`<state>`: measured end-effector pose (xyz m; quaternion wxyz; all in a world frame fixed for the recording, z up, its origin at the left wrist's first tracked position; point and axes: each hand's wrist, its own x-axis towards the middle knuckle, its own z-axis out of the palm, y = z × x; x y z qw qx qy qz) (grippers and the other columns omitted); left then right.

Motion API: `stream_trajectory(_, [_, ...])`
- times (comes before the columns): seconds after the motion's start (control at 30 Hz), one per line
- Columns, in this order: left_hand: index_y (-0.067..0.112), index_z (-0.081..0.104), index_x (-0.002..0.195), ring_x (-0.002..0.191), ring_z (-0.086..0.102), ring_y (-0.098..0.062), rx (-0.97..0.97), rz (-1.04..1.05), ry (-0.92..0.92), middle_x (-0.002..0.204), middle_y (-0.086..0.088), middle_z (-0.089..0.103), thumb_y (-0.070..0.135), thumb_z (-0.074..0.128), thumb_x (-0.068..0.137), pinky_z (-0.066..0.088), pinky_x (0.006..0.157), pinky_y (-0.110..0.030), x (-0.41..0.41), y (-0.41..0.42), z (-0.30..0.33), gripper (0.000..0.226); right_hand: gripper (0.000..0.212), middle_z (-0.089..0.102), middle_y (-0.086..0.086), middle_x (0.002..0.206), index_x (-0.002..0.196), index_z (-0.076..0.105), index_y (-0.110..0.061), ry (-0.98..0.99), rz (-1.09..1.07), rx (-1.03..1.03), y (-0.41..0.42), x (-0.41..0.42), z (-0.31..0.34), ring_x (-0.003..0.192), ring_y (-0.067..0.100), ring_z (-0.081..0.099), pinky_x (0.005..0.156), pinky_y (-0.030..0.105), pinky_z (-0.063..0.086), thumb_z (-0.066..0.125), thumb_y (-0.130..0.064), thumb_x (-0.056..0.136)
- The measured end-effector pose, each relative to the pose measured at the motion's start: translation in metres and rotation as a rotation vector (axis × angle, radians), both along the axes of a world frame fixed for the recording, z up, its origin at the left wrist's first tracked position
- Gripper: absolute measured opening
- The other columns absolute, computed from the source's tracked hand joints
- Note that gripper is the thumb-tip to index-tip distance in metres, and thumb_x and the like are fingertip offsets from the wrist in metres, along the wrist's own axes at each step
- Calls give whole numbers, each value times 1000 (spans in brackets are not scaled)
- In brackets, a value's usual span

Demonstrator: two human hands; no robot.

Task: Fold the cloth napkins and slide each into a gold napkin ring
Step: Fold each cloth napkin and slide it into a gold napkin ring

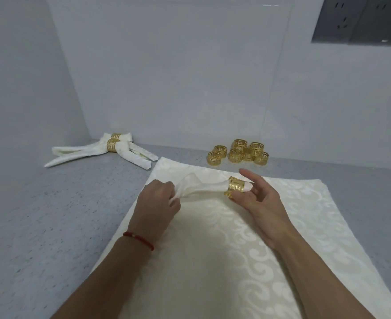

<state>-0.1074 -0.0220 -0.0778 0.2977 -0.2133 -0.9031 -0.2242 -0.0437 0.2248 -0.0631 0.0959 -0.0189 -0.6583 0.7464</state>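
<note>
Where left hand (158,199) grips, napkin (201,188) (bunched) hides.

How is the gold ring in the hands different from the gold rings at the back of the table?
The gold napkin ring held by the right hand has a cream cloth napkin threaded through it and is lifted off the table; the loose gold rings are empty and sit clustered on the grey counter. The held one is alone; those are many. All share the same cut-out gold pattern.
</note>
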Motion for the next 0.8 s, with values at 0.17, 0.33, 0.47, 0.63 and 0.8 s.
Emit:
stream_trajectory(0.17, [11,45,61,59,35,-17,37,-15,74,59,3,40,14,62,66,29,52,-26,-2,-4,-1,18,50,71,-13,107,122,72,-35,32,-16,205,6,2,4,99,4,66,105,31,45,82,-6,82])
stream_trajectory(0.33, [6,53,65,63,41,-19,64,-29,112,61,-1,48,20,53,70,36,56,-29,-2,-5,0,14,50,74,1,118,121,71,-28,38,-7,209,18,4,5,106,16,72,99,35,54,77,5,84])
stream_trajectory(0.47, [7,55,68,65,41,-18,46,-27,118,64,-1,50,18,55,71,35,57,-27,-4,-6,-3,12,50,75,-1,117,116,73,-25,42,50,304,17,2,5,82,6,70,83,26,53,79,9,80])
stream_trajectory(0.63, [8,47,61,59,41,-22,-12,-6,58,58,-2,46,11,66,65,35,51,-30,-4,-6,-2,19,50,69,-8,118,113,72,-24,154,98,543,15,-2,8,115,7,66,98,22,46,85,5,75])
stream_trajectory(0.8, [10,43,60,58,40,-22,-70,-45,16,57,-2,43,0,74,57,29,52,-29,-3,1,-3,33,43,65,-24,111,113,68,-38,247,19,1073,-3,-5,11,114,-1,55,109,29,34,88,-33,75])
